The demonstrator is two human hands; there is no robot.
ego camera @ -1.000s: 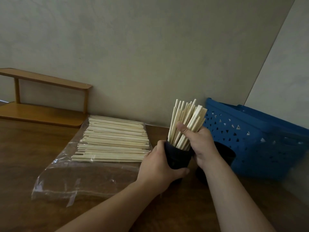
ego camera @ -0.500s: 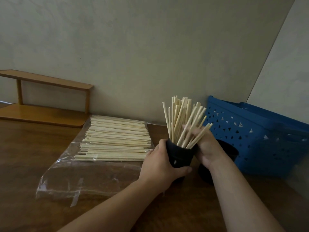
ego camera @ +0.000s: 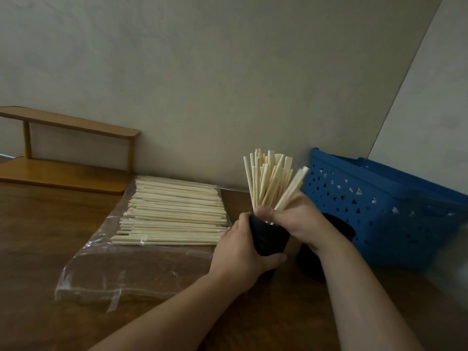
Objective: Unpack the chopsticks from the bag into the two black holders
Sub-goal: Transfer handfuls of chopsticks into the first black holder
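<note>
Two hands are working at one black holder [ego camera: 269, 239] on the wooden surface [ego camera: 45, 249]: the left hand [ego camera: 240, 249] is curling its fingers around its side while the right hand [ego camera: 293, 219] is pinching standing chopsticks [ego camera: 266, 181] at its mouth. More chopsticks [ego camera: 174, 211] are lying on the clear bag [ego camera: 131, 269]; the second holder [ego camera: 311, 264] is standing beside a blue basket [ego camera: 379, 206].

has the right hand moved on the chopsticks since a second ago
Yes. The right hand has slid down the chopsticks toward the rim of the black holder, whose place beside the blue basket looks unchanged.
</note>
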